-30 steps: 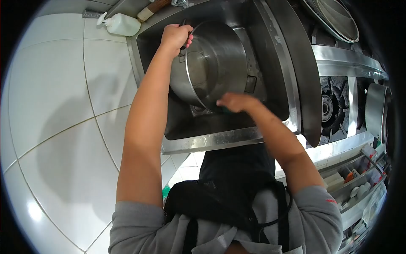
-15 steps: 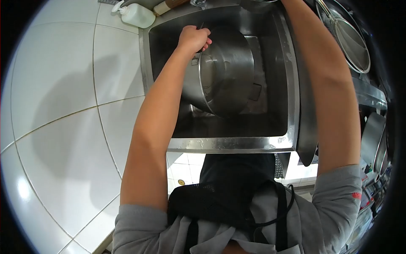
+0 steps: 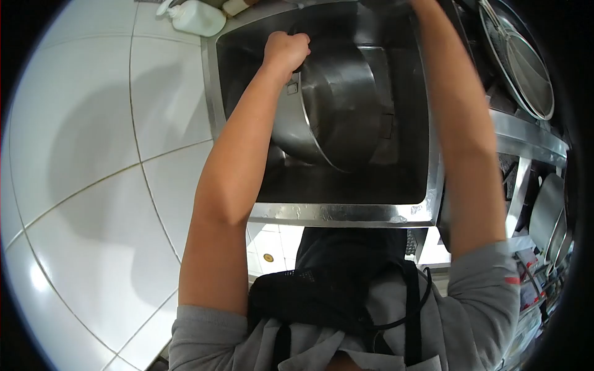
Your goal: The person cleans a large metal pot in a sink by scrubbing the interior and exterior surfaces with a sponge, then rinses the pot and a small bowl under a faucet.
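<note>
The left hand (image 3: 287, 52) is closed around a dark handle at the upper left side of a large metal pot (image 3: 346, 105). About the right hand I cannot tell if it is open or closed, because it is beyond the top edge of the view; only the right forearm (image 3: 464, 117) is seen, reaching over the upper right part of the sink (image 3: 340, 213), and it is a little blurred.

The pot lies tilted inside the metal sink, and its curved rim is bright. Just beside the upper left corner of the sink there is a white pump bottle (image 3: 199, 18), and next to it a brown and cream object (image 3: 238, 5), which is cut by the top edge. White tiles (image 3: 74, 123) extend on the left, with a soft shadow on them.

To the right of the right forearm there are round mesh strainers (image 3: 529, 71), and lower, a grey metal pan (image 3: 547, 207). The person wears a grey shirt (image 3: 479, 309) with a black apron (image 3: 334, 297).
</note>
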Demonstrator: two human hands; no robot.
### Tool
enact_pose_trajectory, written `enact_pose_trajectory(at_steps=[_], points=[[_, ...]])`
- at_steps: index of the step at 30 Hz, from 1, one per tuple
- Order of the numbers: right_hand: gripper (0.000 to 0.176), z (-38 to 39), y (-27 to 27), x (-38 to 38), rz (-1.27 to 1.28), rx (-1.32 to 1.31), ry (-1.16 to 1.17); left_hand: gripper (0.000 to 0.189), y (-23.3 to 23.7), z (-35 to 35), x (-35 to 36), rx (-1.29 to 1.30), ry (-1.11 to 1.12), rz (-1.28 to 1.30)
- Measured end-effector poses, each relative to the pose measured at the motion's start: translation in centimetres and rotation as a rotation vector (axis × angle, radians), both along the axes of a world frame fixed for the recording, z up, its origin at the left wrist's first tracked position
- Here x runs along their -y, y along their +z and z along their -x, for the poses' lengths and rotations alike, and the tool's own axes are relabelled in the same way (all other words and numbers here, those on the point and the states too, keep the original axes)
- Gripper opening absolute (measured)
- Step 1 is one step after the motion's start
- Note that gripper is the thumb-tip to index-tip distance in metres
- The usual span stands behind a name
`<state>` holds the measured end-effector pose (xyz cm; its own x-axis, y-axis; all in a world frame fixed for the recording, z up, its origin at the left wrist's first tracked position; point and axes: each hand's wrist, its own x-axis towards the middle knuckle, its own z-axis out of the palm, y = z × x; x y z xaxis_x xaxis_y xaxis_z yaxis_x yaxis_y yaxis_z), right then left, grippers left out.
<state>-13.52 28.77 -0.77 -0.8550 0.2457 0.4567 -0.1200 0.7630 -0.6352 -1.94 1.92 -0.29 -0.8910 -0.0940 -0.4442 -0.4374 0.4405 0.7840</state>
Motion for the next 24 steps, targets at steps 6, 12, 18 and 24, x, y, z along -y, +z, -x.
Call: enact_pose_trajectory(at_steps=[6, 12, 18, 24], points=[[0.039, -19.7, -3.5, 8.1, 0.844, 0.339, 0.173, 0.027, -0.8, 1.4, -1.8, 0.001, -0.011, 0.066], [0.052, -21.7, -5.4, 17.2, 1.455, 0.865, 0.086, 0.031, -1.4, 1.0, -4.2, -0.001, 0.047, 0.004], [0.054, -25.4, -4.3, 15.7, 0.622, 0.834, 0.322, 0.029, -2.2, 3.1, -5.2, -0.029, 0.11, -0.09], [0.044, -35.0, -8.7, 15.7, 0.228, 0.698, 0.325, 0.03, -3.5, 5.2, -4.3, -0.042, 0.043, -0.18]])
